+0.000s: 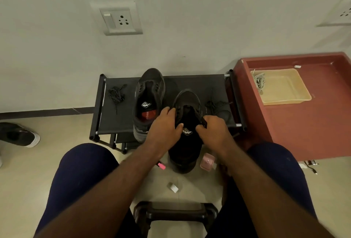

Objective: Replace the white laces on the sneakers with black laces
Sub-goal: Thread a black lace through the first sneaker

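Note:
Two black sneakers without laces sit on a low black rack (121, 118). The left sneaker (150, 97) lies on the rack, toe toward the wall. The right sneaker (187, 124) hangs over the rack's front edge; my left hand (164, 124) grips its left collar and my right hand (214, 129) grips its right collar. A bundled black lace (116, 95) lies at the rack's left end. A second black lace (216, 105) lies loose right of the held sneaker. White laces (259, 81) lie in a beige tray (284, 93).
The beige tray sits on a red table (303, 124) at the right. On the floor lie a pink marker (161, 166), a pink case (208, 161) and a small white block (173, 187). Another shoe (19, 134) lies far left. A black stool handle (174, 211) is between my knees.

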### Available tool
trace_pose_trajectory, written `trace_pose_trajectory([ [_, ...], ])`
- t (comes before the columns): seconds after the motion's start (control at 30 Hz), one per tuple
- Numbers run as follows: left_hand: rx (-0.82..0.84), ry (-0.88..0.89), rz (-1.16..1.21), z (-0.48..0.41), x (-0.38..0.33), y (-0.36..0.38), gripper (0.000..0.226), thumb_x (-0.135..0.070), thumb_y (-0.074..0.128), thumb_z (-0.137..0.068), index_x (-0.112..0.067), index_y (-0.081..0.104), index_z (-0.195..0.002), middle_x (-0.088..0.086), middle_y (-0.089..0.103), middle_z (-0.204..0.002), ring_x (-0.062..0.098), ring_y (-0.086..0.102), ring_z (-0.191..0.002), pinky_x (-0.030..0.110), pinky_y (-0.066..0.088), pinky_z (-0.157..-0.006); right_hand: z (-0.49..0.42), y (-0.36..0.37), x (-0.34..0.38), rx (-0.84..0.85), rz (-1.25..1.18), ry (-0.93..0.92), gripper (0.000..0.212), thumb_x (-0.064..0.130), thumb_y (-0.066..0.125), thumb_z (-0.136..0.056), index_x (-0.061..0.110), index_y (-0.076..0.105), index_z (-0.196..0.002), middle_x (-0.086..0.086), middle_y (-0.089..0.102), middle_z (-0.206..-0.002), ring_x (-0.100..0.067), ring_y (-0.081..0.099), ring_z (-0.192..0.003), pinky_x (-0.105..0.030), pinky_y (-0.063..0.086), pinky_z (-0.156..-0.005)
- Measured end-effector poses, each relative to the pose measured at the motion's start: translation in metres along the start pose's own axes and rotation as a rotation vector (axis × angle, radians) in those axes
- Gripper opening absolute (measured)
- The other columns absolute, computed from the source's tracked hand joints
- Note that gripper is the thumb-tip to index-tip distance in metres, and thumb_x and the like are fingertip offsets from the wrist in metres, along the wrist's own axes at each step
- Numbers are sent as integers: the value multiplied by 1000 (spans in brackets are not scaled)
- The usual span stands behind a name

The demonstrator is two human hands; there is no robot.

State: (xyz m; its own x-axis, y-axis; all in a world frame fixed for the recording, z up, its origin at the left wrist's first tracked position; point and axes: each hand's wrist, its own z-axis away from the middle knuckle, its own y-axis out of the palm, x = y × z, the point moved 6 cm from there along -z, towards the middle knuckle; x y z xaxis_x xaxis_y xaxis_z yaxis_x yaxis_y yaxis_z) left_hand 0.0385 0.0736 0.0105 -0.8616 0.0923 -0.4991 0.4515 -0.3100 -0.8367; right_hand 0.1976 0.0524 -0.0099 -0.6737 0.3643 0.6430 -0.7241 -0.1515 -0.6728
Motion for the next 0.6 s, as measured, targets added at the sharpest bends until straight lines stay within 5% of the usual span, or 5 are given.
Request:
trace_pose_trajectory([
  [0.1,76,-9,-67,-12,0,21,56,-22,54,-97,-14,36,-150,11,47,-143,33,54,-123,43,45,-103,3,-2,-2,50,20,-17,26,14,63,-88,16,52,-64,-1,57,-61,-13,53,-53,-28,44,-47],
  [0.23,157,-16,-168,-20,-1,35,69,-17,53,-94,-23,22,-156,12,48,-138,35,60,-110,45,51,-91,-15,-15,8,16,-48,-78,29,43,64,-95,18,72,-83,4,70,-73,-8,66,-68,-27,54,-61],
  [0.33,172,-29,-177,-24,1,35,70,-18,53,-95,-30,20,-156,10,45,-138,33,61,-106,43,53,-90,-41,-36,16,-120,-82,-116,12,33,56,-101,24,65,-102,6,67,-75,-2,62,-70,-25,45,-64],
  [0.43,217,-44,-180,-23,1,35,70,-20,52,-96,-37,19,-155,11,34,-147,32,61,-107,40,53,-90,-58,-33,9,-49,-97,-71,23,26,52,-104,26,49,-126,2,68,-78,-7,61,-66,-25,43,-60],
  [0.6,354,-68,-52,-27,4,42,80,-18,57,-92,-35,13,-157,15,8,-159,36,47,-129,44,45,-105,-72,-24,12,-26,38,-99,10,21,57,-101,20,63,-93,8,68,-80,-2,61,-73,-19,40,-60],
])
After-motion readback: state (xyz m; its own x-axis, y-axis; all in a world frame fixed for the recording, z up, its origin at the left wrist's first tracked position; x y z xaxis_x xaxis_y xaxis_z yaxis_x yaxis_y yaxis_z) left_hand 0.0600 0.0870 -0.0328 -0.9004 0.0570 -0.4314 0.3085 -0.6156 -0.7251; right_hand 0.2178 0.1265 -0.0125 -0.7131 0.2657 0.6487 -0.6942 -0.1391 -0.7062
